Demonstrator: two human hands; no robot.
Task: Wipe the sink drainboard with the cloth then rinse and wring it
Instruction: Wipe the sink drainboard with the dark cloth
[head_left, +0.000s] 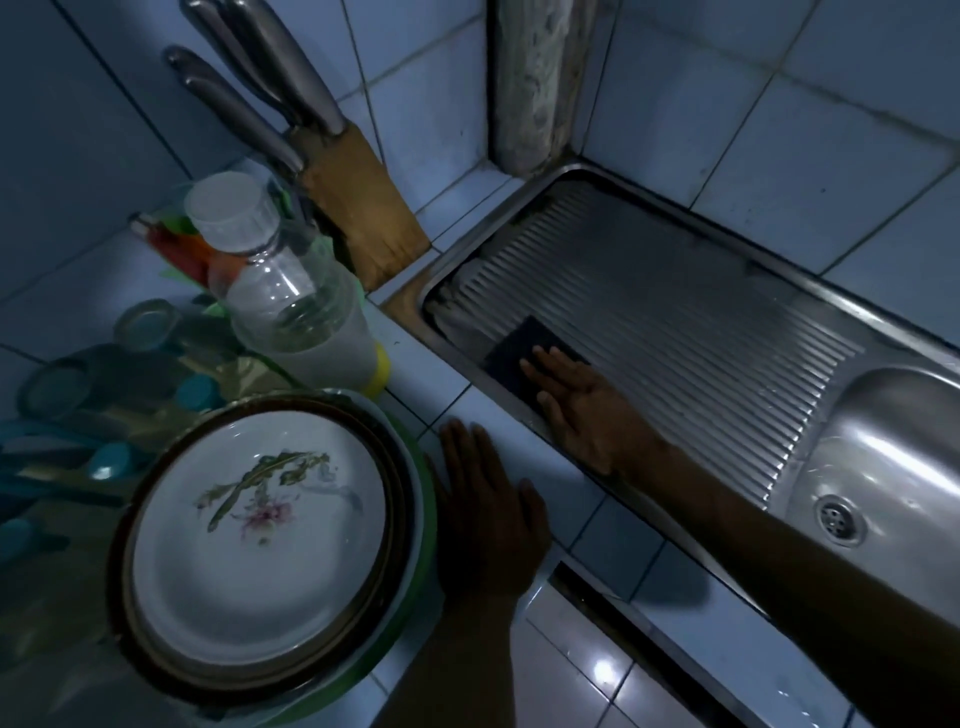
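1. A dim, blue-tiled kitchen corner, with a ribbed stainless steel drainboard (675, 322) set into the white tiled counter (498, 400).
2. The right hand (582, 405) lies flat with fingers straight, pressing the dark, square, flat cloth (519, 353) onto the ridges at the drainboard's near left end.
3. The left hand (488, 519) rests open on the counter, holding nothing.
4. Risk: only the fingertips cover the cloth, so on wet metal ridges it could slide out or bunch up.
5. Risk: a wide sweep leftward could nudge the stacked floral ceramic plates (260, 525) just beside the left hand.
6. The smooth steel sink basin (893, 467), with its round drain, waits on the right for rinsing.
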